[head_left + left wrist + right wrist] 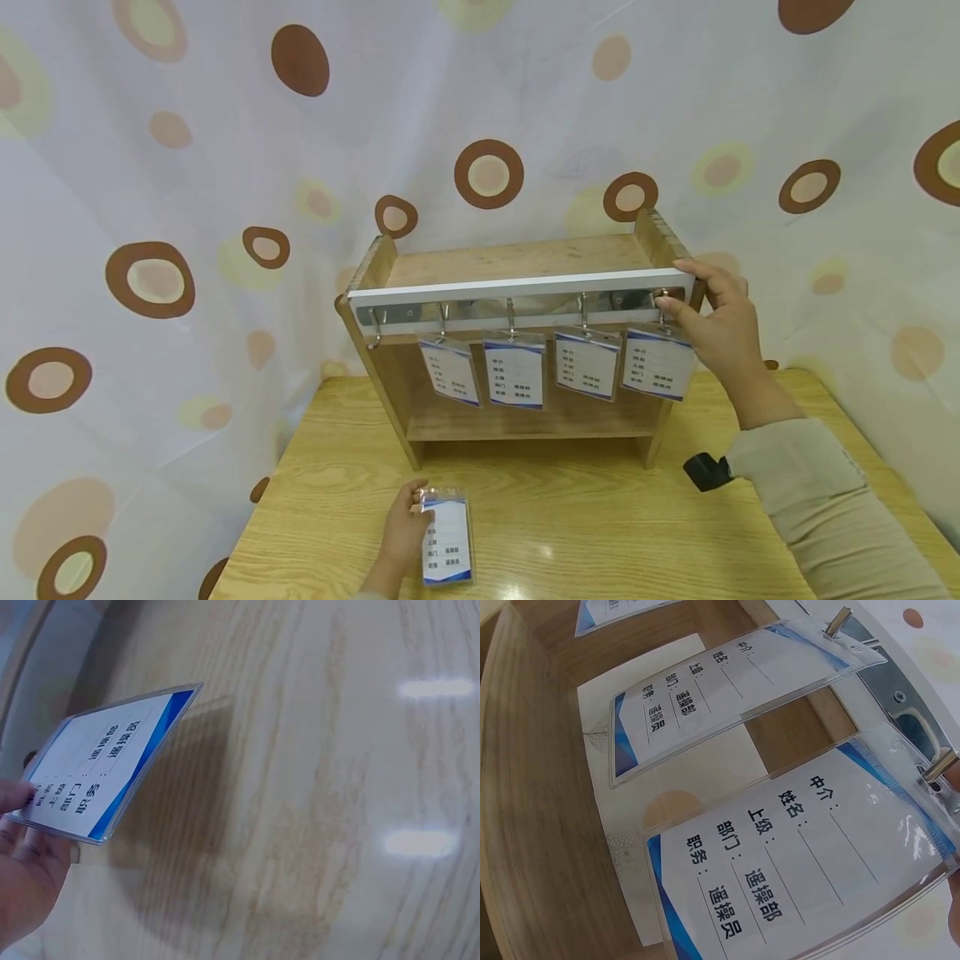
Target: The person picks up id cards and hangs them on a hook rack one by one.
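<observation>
My left hand (405, 532) pinches a clear-sleeved name badge (447, 542) by its side, thumb on the front. In the left wrist view that badge (112, 761) is tilted above the tabletop, its shadow beneath. My right hand (723, 329) grips the right end of the hook rail (480, 312), with a finger over the top edge and the thumb by the rightmost hook. From that hook hangs a badge (656, 362), seen close in the right wrist view with its neighbouring badge (735, 697). The other fingers of the right hand are mostly hidden.
A wooden shelf (525, 425) stands on the wood-grain table (570, 533), the rail across its upper front. More badges hang on the middle hooks, such as one (514, 372); the leftmost hook (375, 329) is bare. A dotted cloth (420, 100) hangs behind.
</observation>
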`<state>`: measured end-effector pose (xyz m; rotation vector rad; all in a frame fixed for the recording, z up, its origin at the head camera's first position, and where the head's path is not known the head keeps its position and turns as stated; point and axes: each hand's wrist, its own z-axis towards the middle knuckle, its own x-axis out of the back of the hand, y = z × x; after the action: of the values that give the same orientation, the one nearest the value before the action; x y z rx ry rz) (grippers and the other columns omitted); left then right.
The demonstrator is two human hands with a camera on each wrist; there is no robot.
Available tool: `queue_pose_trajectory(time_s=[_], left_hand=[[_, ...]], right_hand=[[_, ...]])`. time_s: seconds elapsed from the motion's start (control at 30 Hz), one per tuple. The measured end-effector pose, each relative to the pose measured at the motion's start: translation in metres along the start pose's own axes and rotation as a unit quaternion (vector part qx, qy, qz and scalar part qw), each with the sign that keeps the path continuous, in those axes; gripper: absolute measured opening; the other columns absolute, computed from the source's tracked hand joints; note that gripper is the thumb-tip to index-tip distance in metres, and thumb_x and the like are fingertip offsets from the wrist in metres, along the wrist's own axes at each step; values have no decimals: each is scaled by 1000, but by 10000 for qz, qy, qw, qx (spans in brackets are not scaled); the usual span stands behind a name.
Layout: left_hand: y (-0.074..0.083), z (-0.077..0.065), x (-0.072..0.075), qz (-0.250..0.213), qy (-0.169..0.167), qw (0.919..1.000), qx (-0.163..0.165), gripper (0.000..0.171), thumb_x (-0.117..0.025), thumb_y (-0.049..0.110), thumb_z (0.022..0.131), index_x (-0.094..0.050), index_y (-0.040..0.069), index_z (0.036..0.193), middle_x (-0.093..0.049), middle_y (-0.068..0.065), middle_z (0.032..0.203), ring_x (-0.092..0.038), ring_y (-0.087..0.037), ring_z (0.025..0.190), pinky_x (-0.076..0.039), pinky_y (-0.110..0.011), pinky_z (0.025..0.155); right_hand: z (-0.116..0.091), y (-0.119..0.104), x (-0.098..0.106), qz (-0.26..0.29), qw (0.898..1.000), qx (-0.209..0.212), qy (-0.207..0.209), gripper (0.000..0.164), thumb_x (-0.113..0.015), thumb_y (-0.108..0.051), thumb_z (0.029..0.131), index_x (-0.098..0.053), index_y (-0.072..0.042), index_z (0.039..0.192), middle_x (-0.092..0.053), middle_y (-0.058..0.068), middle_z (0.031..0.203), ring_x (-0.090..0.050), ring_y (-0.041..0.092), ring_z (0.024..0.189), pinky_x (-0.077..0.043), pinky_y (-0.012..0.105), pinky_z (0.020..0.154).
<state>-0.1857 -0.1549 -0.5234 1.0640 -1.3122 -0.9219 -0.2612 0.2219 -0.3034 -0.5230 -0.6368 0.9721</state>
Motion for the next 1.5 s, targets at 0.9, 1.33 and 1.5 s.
queue_pose_trajectory(time_s=[0.9, 1.33, 1.5], left_hand=[[53, 1, 17, -732, 10, 9972, -172, 43, -48, -7, 80, -39, -1, 122, -50, -20, 110, -54, -21, 78, -46, -33, 66], [82, 0, 30, -956, 35, 9946, -412, 40, -47, -4, 83, -38, 0, 123, -50, -17, 109, -54, -18, 80, -47, -30, 67], [94, 1, 35, -985, 106, 9935, -556, 39, -48, -4, 83, -39, 1, 121, -50, -16, 105, -54, -16, 78, -47, -29, 67]], right_hand=[[-1, 0, -1, 104, 9999, 25, 44, 44, -64, 7, 72, -51, 3, 114, -45, -4, 80, -37, 6, 66, -32, 16, 69], [1, 0, -2, 212, 9997, 108, 27, 43, -62, 10, 72, -50, 6, 113, -46, -11, 87, -37, 7, 68, -33, 16, 72], [0, 0, -2, 118, 9999, 56, 10, 44, -63, 9, 72, -50, 4, 114, -45, -7, 84, -37, 7, 65, -31, 17, 70]])
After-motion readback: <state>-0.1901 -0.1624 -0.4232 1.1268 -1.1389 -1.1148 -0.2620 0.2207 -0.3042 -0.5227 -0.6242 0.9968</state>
